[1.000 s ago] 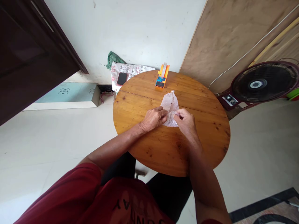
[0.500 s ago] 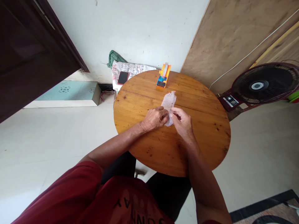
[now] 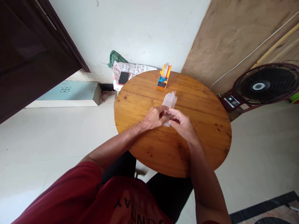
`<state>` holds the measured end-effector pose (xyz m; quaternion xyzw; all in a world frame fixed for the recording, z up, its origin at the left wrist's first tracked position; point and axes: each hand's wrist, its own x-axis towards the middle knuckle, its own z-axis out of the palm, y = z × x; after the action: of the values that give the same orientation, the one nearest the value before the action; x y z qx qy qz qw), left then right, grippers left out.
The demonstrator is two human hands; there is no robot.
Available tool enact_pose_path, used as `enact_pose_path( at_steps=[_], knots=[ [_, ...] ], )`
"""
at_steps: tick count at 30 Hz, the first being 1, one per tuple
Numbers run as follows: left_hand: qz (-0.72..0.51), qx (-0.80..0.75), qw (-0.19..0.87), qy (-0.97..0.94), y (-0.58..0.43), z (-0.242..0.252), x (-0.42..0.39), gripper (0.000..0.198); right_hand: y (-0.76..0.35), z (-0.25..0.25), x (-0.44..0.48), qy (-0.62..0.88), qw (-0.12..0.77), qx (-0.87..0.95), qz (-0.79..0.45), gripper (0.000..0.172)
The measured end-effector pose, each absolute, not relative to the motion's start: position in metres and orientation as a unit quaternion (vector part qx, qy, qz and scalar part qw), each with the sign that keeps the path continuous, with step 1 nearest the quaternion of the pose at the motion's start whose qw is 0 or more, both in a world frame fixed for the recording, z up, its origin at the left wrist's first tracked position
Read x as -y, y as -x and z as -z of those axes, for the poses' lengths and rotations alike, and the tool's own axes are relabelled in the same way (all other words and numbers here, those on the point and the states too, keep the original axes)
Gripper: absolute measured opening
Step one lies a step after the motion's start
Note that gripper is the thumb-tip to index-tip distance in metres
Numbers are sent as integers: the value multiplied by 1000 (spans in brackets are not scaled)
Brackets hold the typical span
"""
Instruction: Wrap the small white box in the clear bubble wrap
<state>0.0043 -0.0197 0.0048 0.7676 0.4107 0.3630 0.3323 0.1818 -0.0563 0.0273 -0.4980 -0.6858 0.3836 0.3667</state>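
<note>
A piece of clear bubble wrap (image 3: 169, 100), folded into a narrow strip, lies on the round wooden table (image 3: 144, 102). My left hand (image 3: 154, 117) pinches its near end from the left, fingers curled. From the right, my right hand (image 3: 182, 122) closes its fingers over the same end. The two hands touch over the wrap. Only the strip's far end shows beyond the fingers.
An orange and blue tape dispenser (image 3: 164, 80) stands at the table's far edge. Behind the table a printed sack (image 3: 134, 69) carries a dark phone (image 3: 123, 77). A floor fan (image 3: 263, 86) stands at the right, a dark cabinet (image 3: 30, 53) at the left.
The bubble wrap was spread wide a second ago; it is now folded into a narrow strip. My right hand has moved left against my left hand.
</note>
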Motion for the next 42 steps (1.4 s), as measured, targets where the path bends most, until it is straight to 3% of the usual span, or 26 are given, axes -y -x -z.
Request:
enact_pose_path(
  at_steps=[6, 12, 15, 18, 21, 28, 34, 42],
  knots=[
    [-358, -435, 341, -752, -6, -9, 20, 50, -172, -14, 56, 527, 360, 733, -234, 59],
    [-321, -457, 323, -764, -8, -7, 16, 45, -169, -18, 60, 519, 346, 753, -211, 70],
    [-317, -456, 335, -761, -8, -6, 15, 51, -176, -25, 60, 511, 362, 748, -223, 58],
    [-319, -457, 339, -758, -9, -4, 15, 59, -186, -27, 57, 532, 412, 706, -222, 31],
    [-313, -468, 322, -761, -10, -2, 16, 53, -192, -22, 53, 564, 436, 674, -194, 18],
    [-289, -468, 258, -794, -10, -6, 16, 28, -185, -13, 49, 524, 376, 747, -162, 36],
    [-274, -471, 260, -797, -10, -8, 16, 37, -185, -10, 46, 548, 325, 759, -134, 49],
    [-258, -451, 246, -818, -8, -13, 17, 24, -179, -11, 49, 551, 336, 760, -80, 49]
  ],
)
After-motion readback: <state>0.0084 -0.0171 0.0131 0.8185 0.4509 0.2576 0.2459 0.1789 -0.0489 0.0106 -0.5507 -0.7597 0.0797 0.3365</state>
